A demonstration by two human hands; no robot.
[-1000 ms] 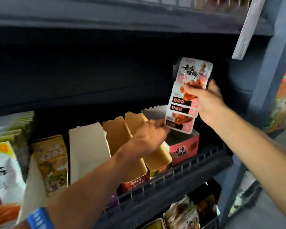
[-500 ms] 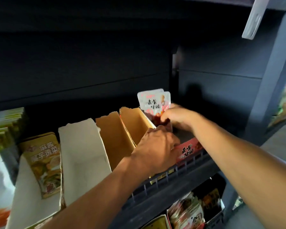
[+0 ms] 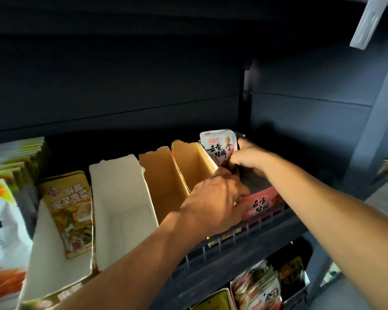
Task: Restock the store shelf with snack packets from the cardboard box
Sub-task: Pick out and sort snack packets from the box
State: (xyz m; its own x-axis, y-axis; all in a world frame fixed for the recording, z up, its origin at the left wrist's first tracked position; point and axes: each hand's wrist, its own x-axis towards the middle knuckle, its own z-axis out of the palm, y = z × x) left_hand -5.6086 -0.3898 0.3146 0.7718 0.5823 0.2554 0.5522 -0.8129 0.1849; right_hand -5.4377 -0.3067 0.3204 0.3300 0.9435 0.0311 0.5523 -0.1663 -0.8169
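Note:
Pink-and-white snack packets (image 3: 218, 145) stand upright at the back of a pink display box (image 3: 261, 203) at the right end of the dark shelf. My right hand (image 3: 248, 156) grips the packets from the right side, inside the box. My left hand (image 3: 217, 198) lies at the box's front left corner, fingers curled over its edge; what the fingertips hold is hidden. The lower parts of the packets are hidden behind my hands.
Two open brown cardboard trays (image 3: 166, 177) and a white tray (image 3: 121, 198) stand left of the pink box. A yellow packet (image 3: 71, 211) lies in another tray further left, with white bags (image 3: 2, 224) beyond. A rail (image 3: 233, 240) fronts the shelf; more packets (image 3: 258, 287) sit below.
My right hand has brought the pink packets down from shelf height into the pink box and pushed them toward its back. My left hand has shifted to the box's front corner.

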